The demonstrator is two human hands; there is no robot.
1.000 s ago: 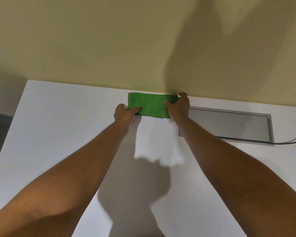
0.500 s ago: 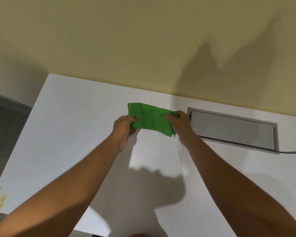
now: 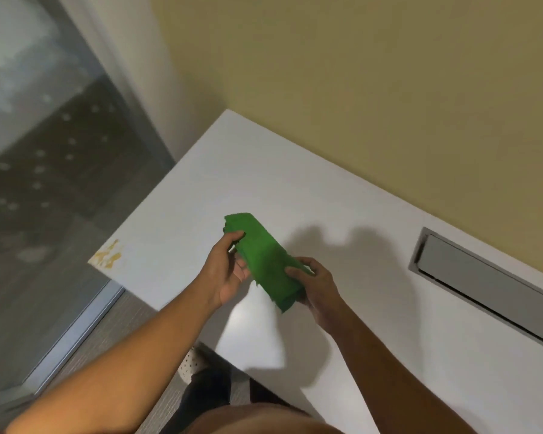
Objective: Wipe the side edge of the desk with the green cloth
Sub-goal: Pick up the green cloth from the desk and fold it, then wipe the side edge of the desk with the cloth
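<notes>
Head view: green cloth point(image 3: 265, 261) folded, held above desk point(image 3: 220, 170), left hand point(image 3: 228, 270) pinching upper end, right hand point(image 3: 318, 285) gripping lower end. Risk: loose fold opening mid-wipe, missing yellow stain point(image 3: 108, 255) at corner. Left side edge unobstructed; glass panel point(image 3: 44, 145) near beyond.

folded green cloth point(image 3: 265, 260) aslant above the white desk point(image 3: 298, 189), a yellow stain point(image 3: 108, 255) at the desk's left edge

Person: both forearms bare, no sleeves; dark trousers point(image 3: 207, 393); pale perforated shoe point(image 3: 190, 364) at the foot.
</notes>
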